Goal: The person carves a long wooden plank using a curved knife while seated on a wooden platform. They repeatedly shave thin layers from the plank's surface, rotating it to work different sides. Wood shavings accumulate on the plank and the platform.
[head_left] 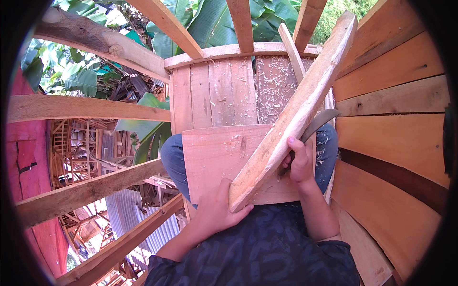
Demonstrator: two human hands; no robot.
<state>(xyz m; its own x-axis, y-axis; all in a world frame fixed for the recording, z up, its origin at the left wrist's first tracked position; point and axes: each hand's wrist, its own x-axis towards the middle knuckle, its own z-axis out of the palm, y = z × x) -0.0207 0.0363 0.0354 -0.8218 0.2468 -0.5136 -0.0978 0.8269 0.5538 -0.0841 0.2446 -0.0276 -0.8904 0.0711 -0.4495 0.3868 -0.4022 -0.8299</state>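
Note:
A long, rough-edged wooden beam [295, 117] slants from my lap up to the far right, its near end at my waist. My left hand [217, 205] is wrapped around that near end, the thumb along its lower side. In my right hand [301, 164] is a knife with a broad curved blade [320, 123], which lies close along the beam's right side. The right thumb rests near the beam's edge; the knife's handle is mostly hidden by the fingers. Under the beam, a flat wooden board [212, 152] lies across my thighs, with a few shavings on it.
Plank flooring [220, 90] ahead carries scattered wood shavings [279, 86]. A thin strip of wood [292, 52] stands behind the beam. Wooden rails [90, 108] fence the left, with corrugated sheets [125, 214] below. Close on the right rises a plank wall [389, 143].

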